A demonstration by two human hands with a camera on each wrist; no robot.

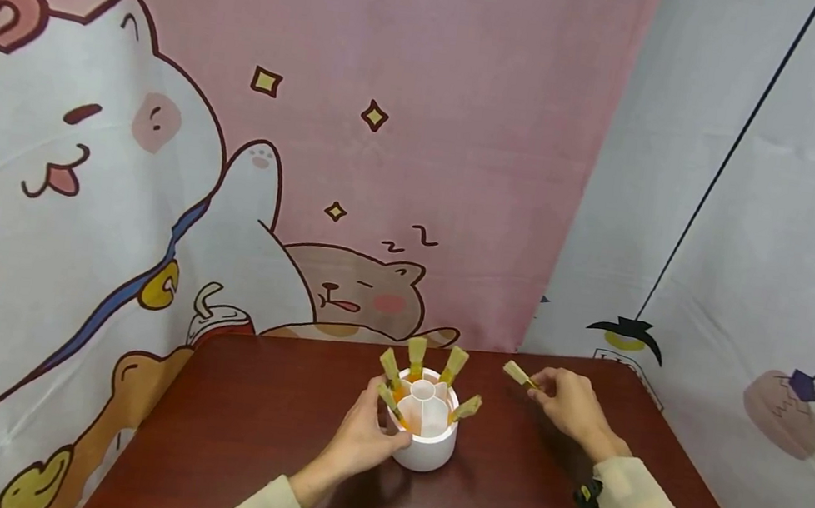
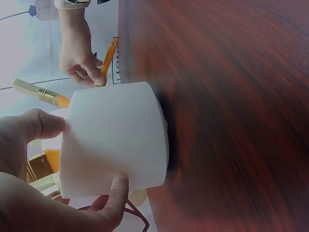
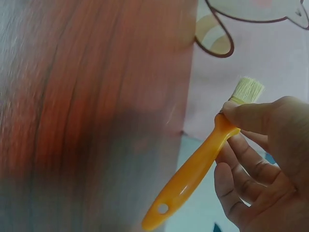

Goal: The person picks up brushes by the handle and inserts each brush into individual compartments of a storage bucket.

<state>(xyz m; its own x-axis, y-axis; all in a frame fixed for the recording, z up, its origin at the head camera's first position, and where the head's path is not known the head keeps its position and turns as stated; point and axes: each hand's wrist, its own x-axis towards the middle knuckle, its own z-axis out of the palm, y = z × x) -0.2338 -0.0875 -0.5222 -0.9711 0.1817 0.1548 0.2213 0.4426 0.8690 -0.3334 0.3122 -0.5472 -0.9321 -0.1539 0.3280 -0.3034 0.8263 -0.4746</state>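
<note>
A round white divided holder (image 1: 424,454) stands on the table, with several paintbrushes (image 1: 417,357) in its outer compartments, bristles up and leaning outward. My left hand (image 1: 361,440) grips the holder from its left side, thumb near the front rim; in the left wrist view fingers lie against its white wall (image 2: 116,140). To the right of the holder and apart from it, my right hand (image 1: 571,405) pinches another paintbrush (image 3: 193,164) near its ferrule. That brush has an orange handle with a hole at its end and pale bristles (image 3: 248,90).
The dark red-brown wooden table (image 1: 247,403) reaches back to a hanging cloth (image 1: 462,168) printed with cartoon cats. A pale grey printed cloth (image 1: 741,242) hangs along the right side.
</note>
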